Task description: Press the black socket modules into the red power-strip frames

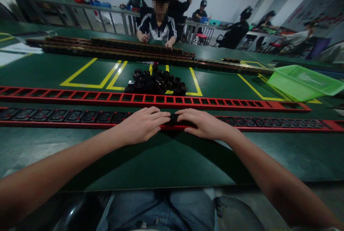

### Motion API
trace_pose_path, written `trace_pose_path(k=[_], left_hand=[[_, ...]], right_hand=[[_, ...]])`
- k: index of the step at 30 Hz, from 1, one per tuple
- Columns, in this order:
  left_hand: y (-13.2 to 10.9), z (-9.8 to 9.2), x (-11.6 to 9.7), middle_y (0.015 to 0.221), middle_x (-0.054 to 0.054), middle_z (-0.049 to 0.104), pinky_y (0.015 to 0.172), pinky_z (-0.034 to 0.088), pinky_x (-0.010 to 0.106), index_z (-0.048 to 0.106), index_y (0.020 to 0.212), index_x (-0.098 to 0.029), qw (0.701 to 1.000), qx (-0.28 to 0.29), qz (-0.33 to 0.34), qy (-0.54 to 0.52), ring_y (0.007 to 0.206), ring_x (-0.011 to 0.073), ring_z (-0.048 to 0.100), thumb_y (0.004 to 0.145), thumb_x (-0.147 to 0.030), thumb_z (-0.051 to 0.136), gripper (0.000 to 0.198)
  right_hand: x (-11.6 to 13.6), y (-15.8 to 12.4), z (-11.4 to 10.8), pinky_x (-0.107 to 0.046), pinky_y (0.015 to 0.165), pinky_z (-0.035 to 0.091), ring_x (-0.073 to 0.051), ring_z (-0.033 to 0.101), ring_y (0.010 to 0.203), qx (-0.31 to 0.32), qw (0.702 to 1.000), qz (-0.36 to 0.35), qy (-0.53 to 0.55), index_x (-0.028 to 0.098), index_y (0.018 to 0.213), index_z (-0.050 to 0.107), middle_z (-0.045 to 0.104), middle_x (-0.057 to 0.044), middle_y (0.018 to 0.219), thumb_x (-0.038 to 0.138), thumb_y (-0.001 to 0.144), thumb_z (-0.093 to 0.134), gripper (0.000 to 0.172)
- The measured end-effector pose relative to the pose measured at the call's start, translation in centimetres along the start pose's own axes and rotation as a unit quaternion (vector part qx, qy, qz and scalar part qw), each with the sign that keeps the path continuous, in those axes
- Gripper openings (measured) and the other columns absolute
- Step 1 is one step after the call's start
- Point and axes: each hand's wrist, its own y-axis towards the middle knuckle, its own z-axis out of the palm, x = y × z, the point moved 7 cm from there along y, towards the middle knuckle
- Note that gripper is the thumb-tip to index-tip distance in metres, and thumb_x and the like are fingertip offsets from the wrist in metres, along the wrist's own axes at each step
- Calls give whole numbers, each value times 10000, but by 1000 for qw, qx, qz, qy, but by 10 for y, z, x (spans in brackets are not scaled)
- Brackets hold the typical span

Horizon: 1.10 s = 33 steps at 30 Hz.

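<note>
Two long red strips lie across the green table. The near strip (268,122) is filled with black socket modules; the far strip (215,101) has empty openings. My left hand (143,123) and my right hand (200,123) lie side by side on the near strip, palms down, fingers together and curled over it. Their fingertips meet at a black socket module (174,118) and press on it. A pile of loose black socket modules (156,82) sits just beyond the far strip.
A green plastic basket (303,80) sits at the right. Long dark strips (120,48) lie stacked at the far side, where a person in a dark jacket (158,27) sits facing me. Other people work at benches behind. Yellow lines mark the table.
</note>
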Motion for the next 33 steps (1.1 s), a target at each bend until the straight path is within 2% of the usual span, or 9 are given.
trace_pose_path(k=[18, 23, 27, 33], left_hand=[[-1, 0, -1, 1443, 96, 583, 1000, 492, 428, 569, 1382, -158, 1000, 7, 5, 11, 1170, 261, 543, 984, -218, 496, 409], [-1, -2, 1, 1415, 100, 603, 1008, 508, 429, 573, 1371, -156, 1000, -19, -2, -18, 1176, 251, 550, 986, -194, 477, 399], [-2, -5, 6, 1296, 108, 665, 992, 525, 401, 603, 1308, -131, 997, -55, -36, -41, 1139, 230, 589, 985, -143, 442, 361], [-1, -6, 8, 1219, 115, 681, 952, 545, 421, 647, 1226, -118, 995, -63, -58, -48, 1082, 243, 604, 991, -173, 459, 307]], right_hand=[[-2, -2, -1, -403, 1073, 467, -245, 556, 1291, 6, 1000, 4, -6, 240, 1269, 606, 545, -99, 1445, 216, 952, 605, 319], [0, -1, -1, -402, 1073, 471, -244, 560, 1284, -2, 1000, 2, -14, 232, 1276, 606, 560, -100, 1427, 200, 936, 617, 342], [2, -1, -1, -407, 1087, 465, -239, 551, 1296, -5, 1000, -7, -22, 248, 1358, 569, 560, -93, 1431, 196, 941, 605, 423], [0, -1, 1, -424, 1077, 478, -252, 549, 1303, 1, 999, -6, -44, 256, 1405, 559, 543, -101, 1454, 212, 956, 587, 452]])
